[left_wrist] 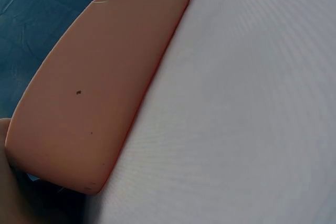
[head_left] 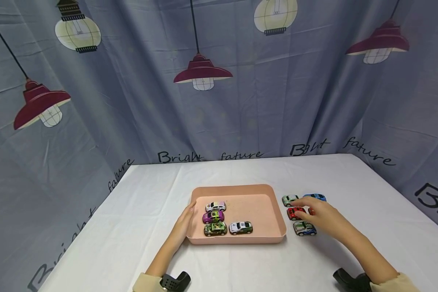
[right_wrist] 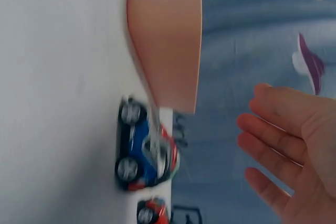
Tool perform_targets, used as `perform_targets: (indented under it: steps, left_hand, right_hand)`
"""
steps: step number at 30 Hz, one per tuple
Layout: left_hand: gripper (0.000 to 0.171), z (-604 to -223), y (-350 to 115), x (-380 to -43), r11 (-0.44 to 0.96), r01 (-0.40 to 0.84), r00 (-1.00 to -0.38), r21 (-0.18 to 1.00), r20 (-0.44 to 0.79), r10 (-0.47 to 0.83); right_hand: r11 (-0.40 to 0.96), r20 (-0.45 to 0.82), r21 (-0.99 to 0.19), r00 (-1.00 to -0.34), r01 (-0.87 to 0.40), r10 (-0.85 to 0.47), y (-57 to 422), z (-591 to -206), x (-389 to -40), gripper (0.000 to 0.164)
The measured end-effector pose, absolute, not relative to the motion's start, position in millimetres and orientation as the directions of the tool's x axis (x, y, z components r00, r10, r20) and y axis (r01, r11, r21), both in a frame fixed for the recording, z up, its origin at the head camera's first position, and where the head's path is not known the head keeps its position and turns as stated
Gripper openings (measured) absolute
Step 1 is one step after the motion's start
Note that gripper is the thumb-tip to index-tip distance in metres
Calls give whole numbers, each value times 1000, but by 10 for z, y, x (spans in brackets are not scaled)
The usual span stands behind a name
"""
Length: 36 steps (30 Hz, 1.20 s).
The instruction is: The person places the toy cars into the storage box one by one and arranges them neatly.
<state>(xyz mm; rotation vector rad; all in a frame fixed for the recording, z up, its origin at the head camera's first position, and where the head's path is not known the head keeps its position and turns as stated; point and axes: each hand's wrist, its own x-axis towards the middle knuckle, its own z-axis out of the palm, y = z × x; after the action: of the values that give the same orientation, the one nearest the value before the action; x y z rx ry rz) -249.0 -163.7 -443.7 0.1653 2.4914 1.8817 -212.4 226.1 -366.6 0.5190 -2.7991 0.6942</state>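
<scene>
My left hand [head_left: 184,221] lies along the left side of a pink tray [head_left: 263,215], fingers fairly straight against its wall and rim. In the left wrist view only a sliver of that hand shows beside the tray corner [left_wrist: 79,129]. Inside the tray are a white car [head_left: 215,206], a purple car [head_left: 213,217], a green car [head_left: 215,229] and a white-and-green car [head_left: 241,228]. My right hand [head_left: 319,213] hovers with spread fingers over toy cars right of the tray, holding nothing. Beneath it are a red car [head_left: 295,213] and a blue-and-green car [head_left: 304,228].
Behind the right hand stand a pale green car [head_left: 290,200] and a blue car [head_left: 315,197]; another red car [head_left: 311,211] is partly hidden by the hand. A white cloth [head_left: 241,267] covers the table. A printed curtain [head_left: 219,117] hangs behind and at the sides.
</scene>
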Motion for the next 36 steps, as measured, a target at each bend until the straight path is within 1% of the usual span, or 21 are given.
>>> perform_targets:
  steps: [8, 18, 23, 29, 36]
  left_hand:
    - [51, -4426, -1634, -2475, 275, 80, -994, 958, 56, 95]
    - [52, -4430, -1632, -2468, 280, 78, -994, 957, 54, 93]
    - [52, -4433, -1637, -2474, 286, 79, -995, 955, 58, 84]
    - [51, -4422, -1625, -2479, 287, 68, -996, 956, 47, 80]
    - [52, -4430, -1634, -2479, 285, 85, -994, 955, 62, 88]
  right_hand:
    - [837, 261, -433, -936, -334, -239, 2582, -3765, -2249, 32]
    - [876, 166, -412, -966, -251, -199, 2896, -3958, -2415, 34]
    - [881, 126, -409, -971, -239, -205, 2971, -4016, -2460, 41]
    - [876, 111, -413, -968, -250, -224, 3014, -4061, -2503, 40]
    - [873, 67, -414, -965, -258, -253, 3040, -4092, -2545, 45]
